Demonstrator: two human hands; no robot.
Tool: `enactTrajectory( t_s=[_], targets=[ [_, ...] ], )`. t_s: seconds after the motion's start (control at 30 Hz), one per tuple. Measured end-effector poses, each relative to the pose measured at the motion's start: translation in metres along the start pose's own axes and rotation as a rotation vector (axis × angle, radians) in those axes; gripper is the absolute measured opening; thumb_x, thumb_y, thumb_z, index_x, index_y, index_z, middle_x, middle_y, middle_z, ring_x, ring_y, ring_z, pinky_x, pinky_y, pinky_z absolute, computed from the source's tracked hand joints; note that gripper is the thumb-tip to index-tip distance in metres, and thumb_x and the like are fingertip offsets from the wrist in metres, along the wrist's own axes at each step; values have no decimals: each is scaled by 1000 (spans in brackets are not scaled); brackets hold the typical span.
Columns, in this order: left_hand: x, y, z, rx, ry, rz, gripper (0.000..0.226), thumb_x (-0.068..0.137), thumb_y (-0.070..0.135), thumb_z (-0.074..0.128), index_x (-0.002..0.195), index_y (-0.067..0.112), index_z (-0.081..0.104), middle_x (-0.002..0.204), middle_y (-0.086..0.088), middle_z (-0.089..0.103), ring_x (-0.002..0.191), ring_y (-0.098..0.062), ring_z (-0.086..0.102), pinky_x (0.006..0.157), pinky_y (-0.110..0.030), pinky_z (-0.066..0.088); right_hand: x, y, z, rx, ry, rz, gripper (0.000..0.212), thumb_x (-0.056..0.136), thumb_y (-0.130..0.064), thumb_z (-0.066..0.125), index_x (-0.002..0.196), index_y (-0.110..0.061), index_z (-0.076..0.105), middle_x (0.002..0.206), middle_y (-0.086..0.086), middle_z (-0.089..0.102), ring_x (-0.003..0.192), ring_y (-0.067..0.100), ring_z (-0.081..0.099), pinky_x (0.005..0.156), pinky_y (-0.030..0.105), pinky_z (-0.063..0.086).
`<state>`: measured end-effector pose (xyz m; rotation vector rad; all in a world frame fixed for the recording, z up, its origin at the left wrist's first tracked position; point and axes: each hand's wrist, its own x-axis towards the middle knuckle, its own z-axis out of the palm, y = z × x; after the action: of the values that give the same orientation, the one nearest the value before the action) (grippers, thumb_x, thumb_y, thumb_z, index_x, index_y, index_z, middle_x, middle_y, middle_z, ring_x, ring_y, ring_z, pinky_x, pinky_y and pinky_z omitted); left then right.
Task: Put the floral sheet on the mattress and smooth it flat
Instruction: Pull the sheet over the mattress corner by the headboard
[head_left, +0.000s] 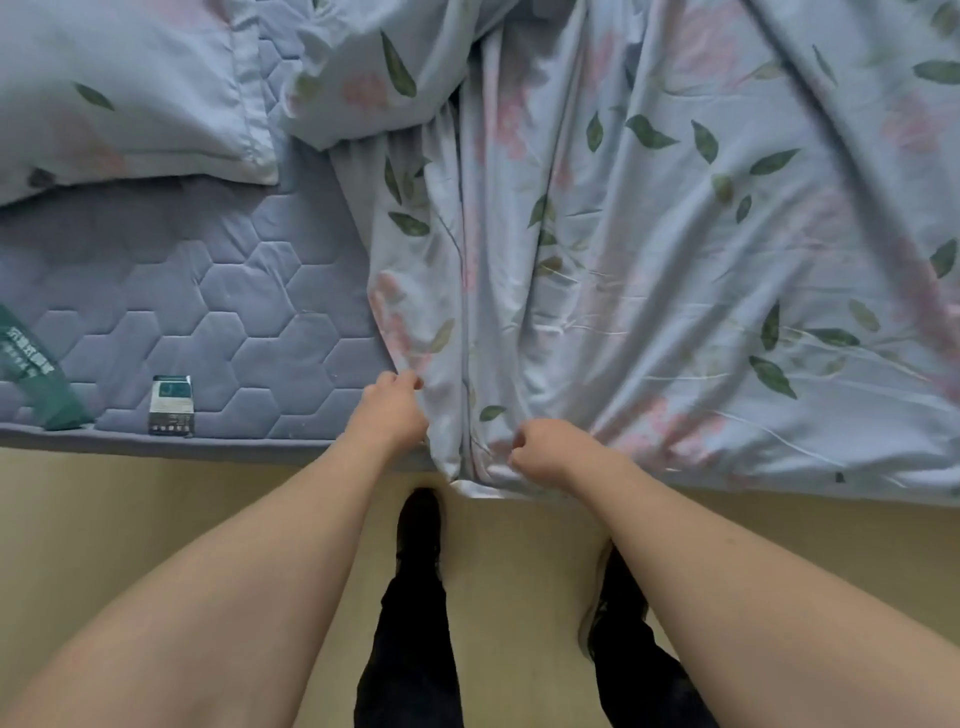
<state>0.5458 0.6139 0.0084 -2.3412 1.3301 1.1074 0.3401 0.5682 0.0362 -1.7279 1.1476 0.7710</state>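
Grey-blue quilted mattress (197, 291) with hexagon stitching is the landmark. The pale blue cotton sheet with pink flowers and green leaves (675, 234) covers only the right part of it, bunched in long folds running away from the near edge. The left part of the mattress is bare. A matching floral pillow (119, 88) lies at the far left of the mattress, touching a heaped part of the sheet.

Risks, as a judgement:
- Both hands grip close together, so pulling left may drag a narrow strip and leave the far side ridged.
- The pillow sits on the uncovered part, so the sheet could ride over it or snag against it.
- Sheet hem droops past the near mattress edge toward the yellow-tan floor (156, 519). A hard tug could pull more fabric off the bed.
- Far edge of the sheet is out of view, so I can't tell if it's anchored.

A small black-and-white label tag (171, 405) is at the near edge of the mattress, left of the hands, with a green printed band (36, 384) further left.

Left hand (392, 405) has its fingers curled, pinching the sheet's left border at the near mattress edge. Right hand (545, 449) is fisted on a gathered fold just beside it, slightly nearer. Both forearms are extended forward and converging, wrists low over the edge.
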Motion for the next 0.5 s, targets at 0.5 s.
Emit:
enactTrajectory(
  t_s=[0.5],
  targets=[
    [130,-30,-74,866,309,736,42,94,10,40,134,18,47,136,-12,48,135,-35,37,120,-51,7,90,-95,41,-31,356,126,28,92,-15,48,119,-13,54,121,10,50,112,31,52,91,38,41]
  ],
)
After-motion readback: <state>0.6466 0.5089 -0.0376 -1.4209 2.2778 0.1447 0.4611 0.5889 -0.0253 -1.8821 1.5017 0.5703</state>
